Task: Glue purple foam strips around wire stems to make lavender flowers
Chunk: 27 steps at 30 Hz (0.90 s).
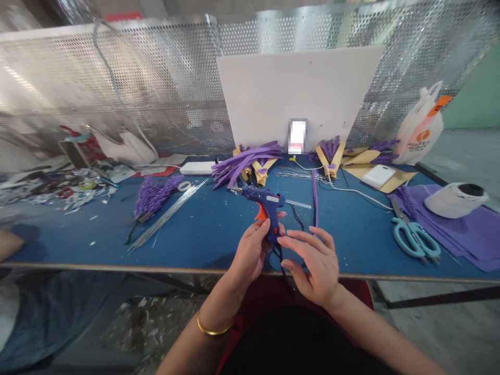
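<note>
My left hand [252, 247] is closed round the handle of a blue hot glue gun [264, 197] with an orange trigger, held above the front of the table. Its nozzle points left, and a clear glue stick [299, 203] sticks out of its back. Beside the handle, my right hand [314, 263] has its fingers apart and holds nothing. One fingertip is close to the red switch [275, 230]; whether it touches is unclear. A dark cord [278, 253] hangs below the handle. Behind the gun lie purple strips [250, 159], and a single purple strip [315, 198] lies to its right.
Purple flower sprigs [154, 195] and thin wires [170, 216] lie left. Teal-handled scissors [416, 238], purple sheets [464, 239] and a white roll [455, 199] are at right. A white board [299, 94] and a phone [297, 136] stand behind. Another person's arm [10, 245] rests at far left.
</note>
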### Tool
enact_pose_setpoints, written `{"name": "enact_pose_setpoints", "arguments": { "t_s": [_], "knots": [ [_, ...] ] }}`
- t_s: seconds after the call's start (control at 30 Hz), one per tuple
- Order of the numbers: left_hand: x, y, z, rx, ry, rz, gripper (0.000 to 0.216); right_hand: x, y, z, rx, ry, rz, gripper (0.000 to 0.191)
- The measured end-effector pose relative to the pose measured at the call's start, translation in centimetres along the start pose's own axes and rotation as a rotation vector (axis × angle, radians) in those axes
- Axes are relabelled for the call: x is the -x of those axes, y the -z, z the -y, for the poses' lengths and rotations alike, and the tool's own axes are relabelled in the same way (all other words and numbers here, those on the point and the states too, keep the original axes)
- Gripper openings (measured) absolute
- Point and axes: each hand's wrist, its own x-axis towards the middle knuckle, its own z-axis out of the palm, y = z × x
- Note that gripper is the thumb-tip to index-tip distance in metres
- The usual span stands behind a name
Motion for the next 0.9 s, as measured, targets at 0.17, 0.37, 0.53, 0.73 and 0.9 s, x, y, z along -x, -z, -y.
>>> {"name": "enact_pose_setpoints", "arguments": {
  "t_s": [0.17, 0.37, 0.53, 0.73, 0.9],
  "knots": [
    [0.6, 0.0, 1.1, -0.008, -0.024, 0.039, 0.031, -4.0, 1.8, -1.2, 0.053, -0.097, -0.147, 0.006],
    [0.9, -0.6, 1.8, -0.051, -0.021, 0.114, 0.028, -8.4, 0.9, -3.2, 0.035, -0.247, -0.044, 0.015],
    [1.0, -0.7, 1.8, -0.066, 0.0, 0.136, 0.027, -9.0, -0.2, -3.2, -0.091, -0.343, 0.031, 0.004],
    [0.9, -0.2, 2.5, -0.058, 0.032, 0.137, 0.026, -8.7, -0.4, -3.2, -0.053, -0.316, 0.003, 0.012],
    [0.8, -0.1, 2.4, -0.053, 0.009, 0.133, 0.026, -8.1, 0.0, -3.0, -0.143, -0.296, -0.039, 0.02]
  ]
}}
